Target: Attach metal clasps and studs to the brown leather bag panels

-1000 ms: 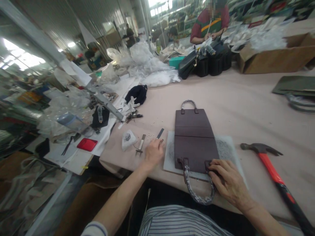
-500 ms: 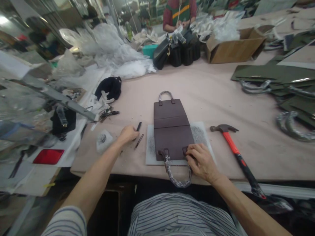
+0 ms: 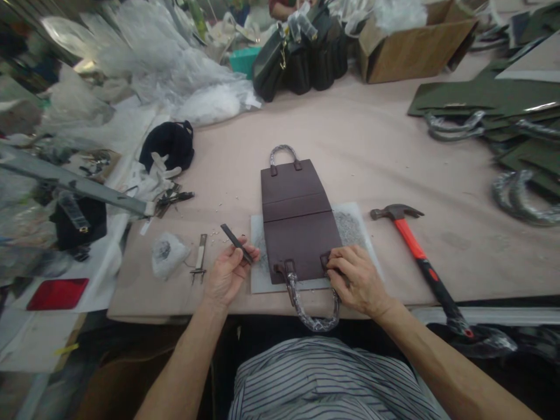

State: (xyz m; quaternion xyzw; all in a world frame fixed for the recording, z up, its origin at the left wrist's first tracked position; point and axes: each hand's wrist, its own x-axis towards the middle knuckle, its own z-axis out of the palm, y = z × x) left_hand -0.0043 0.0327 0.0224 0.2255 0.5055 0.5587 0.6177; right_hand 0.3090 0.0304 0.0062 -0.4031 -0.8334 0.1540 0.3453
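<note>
A dark flat bar-like tool is held in my left hand, slanting up from its fingers just left of a dark brown handbag piece. That piece lies flat and unfolded, with a plastic-wrapped handle at the near end and another at the far end. My right hand pinches the right-hand base of the near handle; its fingers hide part of that spot. Beneath the piece is a pale board with a speckled surface. Left of my left hand rests a metal tool with prongs.
To the right lies a claw hammer with a red and black grip. Olive bag pieces are stacked beyond it. Black bags and a cardboard box stand at the back. On the left are a small plastic bag and a black cap.
My left hand has lifted the dark bar tool from the table and turned palm up, closer to the bag piece. My right hand stays on the handle base. The view has tilted down.
</note>
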